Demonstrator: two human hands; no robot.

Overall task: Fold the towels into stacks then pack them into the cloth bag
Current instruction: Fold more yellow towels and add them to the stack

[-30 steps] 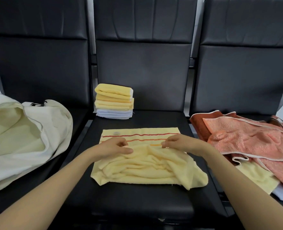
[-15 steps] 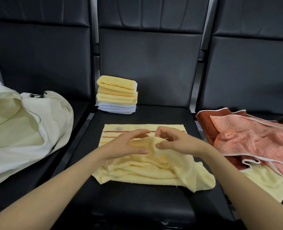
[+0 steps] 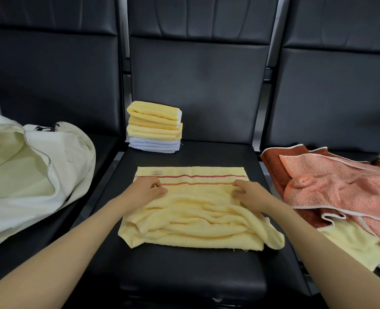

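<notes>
A pale yellow towel (image 3: 198, 221) with two red stripes lies rumpled on the middle black seat (image 3: 191, 270). My left hand (image 3: 148, 190) pinches the towel's folded edge near the left end of the stripes. My right hand (image 3: 248, 191) grips the same edge near the right end. A stack of folded yellow and white towels (image 3: 154, 128) stands at the back left of that seat. The cream cloth bag (image 3: 28, 175) lies open on the left seat.
A heap of unfolded orange, rust and yellow towels (image 3: 338, 192) covers the right seat. Black seat backs (image 3: 198, 85) rise behind all three seats. A gap with a metal rail separates each seat from its neighbour.
My hands were together at the towel's middle, lifting a fold. They have since spread apart to the left and right ends and drawn the edge flat below the stripes.
</notes>
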